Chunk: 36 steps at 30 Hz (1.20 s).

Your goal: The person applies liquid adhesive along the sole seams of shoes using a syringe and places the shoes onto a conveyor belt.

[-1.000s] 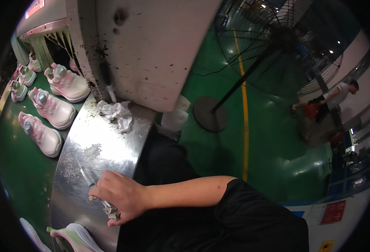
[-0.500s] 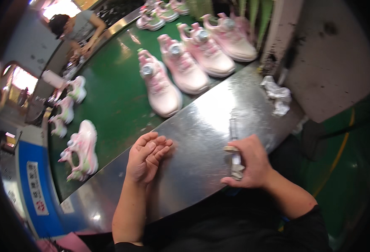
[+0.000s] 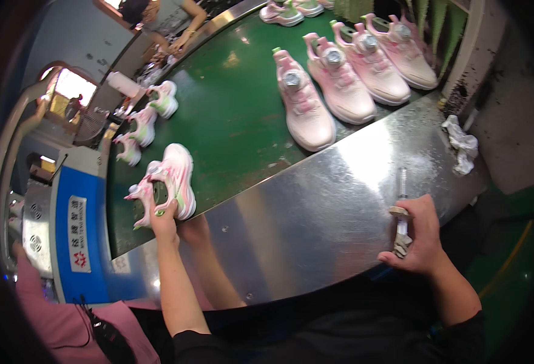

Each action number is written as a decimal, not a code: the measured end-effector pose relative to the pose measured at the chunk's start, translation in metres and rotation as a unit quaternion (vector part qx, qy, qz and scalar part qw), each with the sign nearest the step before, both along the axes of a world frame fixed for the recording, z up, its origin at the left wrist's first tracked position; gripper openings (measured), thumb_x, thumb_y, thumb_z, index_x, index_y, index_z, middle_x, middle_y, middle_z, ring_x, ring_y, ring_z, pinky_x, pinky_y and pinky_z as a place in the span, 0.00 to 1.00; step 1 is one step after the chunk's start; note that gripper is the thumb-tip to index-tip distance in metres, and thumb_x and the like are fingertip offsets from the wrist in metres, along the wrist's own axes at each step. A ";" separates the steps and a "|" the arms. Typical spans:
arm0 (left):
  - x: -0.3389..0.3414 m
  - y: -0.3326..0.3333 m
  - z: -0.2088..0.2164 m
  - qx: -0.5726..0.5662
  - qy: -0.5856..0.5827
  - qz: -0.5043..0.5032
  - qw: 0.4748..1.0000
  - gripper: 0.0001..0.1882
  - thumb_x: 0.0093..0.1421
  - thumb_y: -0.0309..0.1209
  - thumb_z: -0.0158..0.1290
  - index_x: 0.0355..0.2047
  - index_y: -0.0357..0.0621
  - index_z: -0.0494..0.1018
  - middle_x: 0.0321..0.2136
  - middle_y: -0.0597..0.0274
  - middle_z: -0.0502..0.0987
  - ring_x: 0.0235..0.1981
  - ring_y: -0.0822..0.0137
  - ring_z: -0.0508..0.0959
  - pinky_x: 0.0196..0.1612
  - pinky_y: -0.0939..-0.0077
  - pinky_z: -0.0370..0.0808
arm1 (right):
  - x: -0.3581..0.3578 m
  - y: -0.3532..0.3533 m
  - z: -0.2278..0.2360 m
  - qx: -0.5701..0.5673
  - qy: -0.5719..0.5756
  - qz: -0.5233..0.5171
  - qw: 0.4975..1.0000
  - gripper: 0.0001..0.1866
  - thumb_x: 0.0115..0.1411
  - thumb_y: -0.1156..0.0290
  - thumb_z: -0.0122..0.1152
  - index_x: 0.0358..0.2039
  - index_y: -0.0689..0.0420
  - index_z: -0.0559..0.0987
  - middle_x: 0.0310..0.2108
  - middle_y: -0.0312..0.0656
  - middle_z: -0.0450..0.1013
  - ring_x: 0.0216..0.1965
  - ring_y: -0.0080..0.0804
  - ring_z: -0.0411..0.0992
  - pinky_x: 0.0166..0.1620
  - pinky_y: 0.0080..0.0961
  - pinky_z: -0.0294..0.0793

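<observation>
At the belt's left edge, my left hand [image 3: 165, 223] has its fingers closed at the collar of a pink and white sneaker [image 3: 182, 167], which lies beside another one; part of the grip is hidden. My right hand [image 3: 422, 236] is wrapped round a slim metal tool [image 3: 402, 209] with a ribbed shaft, a tan collar and a whitish, worn-looking lower part; its exact kind is unclear. This tool is held over the right part of the steel ledge [image 3: 315, 224]. Several pink sneakers with round silver dials [image 3: 306, 115] stand in a row beyond the ledge.
The green conveyor belt [image 3: 230, 127] curves away behind the ledge. Crumpled white paper [image 3: 461, 145] lies at the ledge's right end. More sneakers [image 3: 142, 126] stand along the far left side. A co-worker [image 3: 173, 24] works at the far side; a pink sleeve [image 3: 54, 309] shows at lower left.
My left hand has gone from above the ledge, fingers curled and holding nothing, leftward to the sneaker and closed on it. The view has turned left; my right hand keeps the tool.
</observation>
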State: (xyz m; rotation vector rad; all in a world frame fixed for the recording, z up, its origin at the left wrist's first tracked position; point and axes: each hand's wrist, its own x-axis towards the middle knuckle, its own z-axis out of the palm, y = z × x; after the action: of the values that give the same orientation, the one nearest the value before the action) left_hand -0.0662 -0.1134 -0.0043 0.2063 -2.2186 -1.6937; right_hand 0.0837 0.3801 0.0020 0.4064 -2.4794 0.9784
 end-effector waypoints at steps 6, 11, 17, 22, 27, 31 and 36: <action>-0.016 0.004 0.019 -0.026 -0.002 0.022 0.999 0.37 0.49 0.17 0.55 0.61 0.42 0.56 0.56 0.54 0.63 0.55 0.62 0.66 0.55 0.71 0.65 | 0.002 -0.008 0.002 0.010 0.021 -0.007 1.000 0.37 0.38 0.46 0.72 0.43 0.59 0.71 0.32 0.40 0.68 0.30 0.38 0.63 0.36 0.32 0.64; 0.056 0.042 0.046 0.000 0.038 -0.097 0.995 0.39 0.45 0.23 0.55 0.60 0.38 0.56 0.56 0.55 0.62 0.56 0.62 0.64 0.59 0.70 0.61 | 0.004 -0.003 0.001 0.004 0.013 -0.004 1.000 0.38 0.39 0.45 0.72 0.44 0.59 0.70 0.33 0.40 0.69 0.30 0.38 0.63 0.37 0.32 0.65; 0.166 0.077 0.022 -0.243 0.048 -0.160 0.956 0.50 0.41 0.31 0.64 0.62 0.36 0.49 0.57 0.53 0.59 0.58 0.60 0.62 0.60 0.63 0.60 | 0.011 0.005 0.011 -0.034 -0.038 0.020 0.999 0.41 0.39 0.46 0.72 0.47 0.60 0.69 0.35 0.41 0.69 0.33 0.38 0.63 0.39 0.31 0.65; 0.159 0.100 0.047 0.284 -0.102 -0.188 0.935 0.43 0.42 0.23 0.56 0.60 0.43 0.51 0.48 0.60 0.64 0.50 0.65 0.67 0.40 0.81 0.73 | 0.028 0.019 0.008 -0.117 -0.116 0.018 0.986 0.41 0.40 0.47 0.72 0.49 0.61 0.67 0.37 0.43 0.67 0.35 0.37 0.63 0.41 0.28 0.64; 0.056 0.075 0.017 0.169 -0.158 -0.107 0.967 0.20 0.60 0.29 0.48 0.52 0.34 0.65 0.35 0.61 0.73 0.32 0.75 0.74 0.31 0.89 0.69 | 0.033 0.014 0.009 -0.348 -0.185 -0.001 0.919 0.50 0.41 0.44 0.72 0.57 0.60 0.60 0.37 0.36 0.65 0.39 0.24 0.63 0.44 0.20 0.64; 0.020 0.068 0.003 -0.045 -0.205 -0.199 0.957 0.14 0.62 0.38 0.48 0.34 0.39 0.74 0.25 0.71 0.73 0.25 0.79 0.69 0.28 0.82 0.67 | 0.039 0.012 0.021 -0.367 -0.243 -0.006 0.898 0.53 0.42 0.41 0.68 0.60 0.62 0.58 0.41 0.37 0.66 0.39 0.22 0.65 0.43 0.19 0.65; 0.045 0.124 0.046 0.221 -0.167 -0.221 0.935 0.28 0.54 0.33 0.59 0.48 0.39 0.56 0.42 0.56 0.69 0.41 0.68 0.73 0.46 0.69 0.73 | 0.058 0.002 0.036 -0.364 -0.232 -0.002 0.902 0.56 0.39 0.34 0.66 0.55 0.68 0.60 0.40 0.39 0.66 0.40 0.24 0.66 0.44 0.20 0.66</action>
State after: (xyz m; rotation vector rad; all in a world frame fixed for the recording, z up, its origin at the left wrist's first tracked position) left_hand -0.0216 0.0108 0.0412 0.1111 -2.1886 -2.5734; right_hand 0.1415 0.3824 0.0379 -0.0982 -2.2339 2.0748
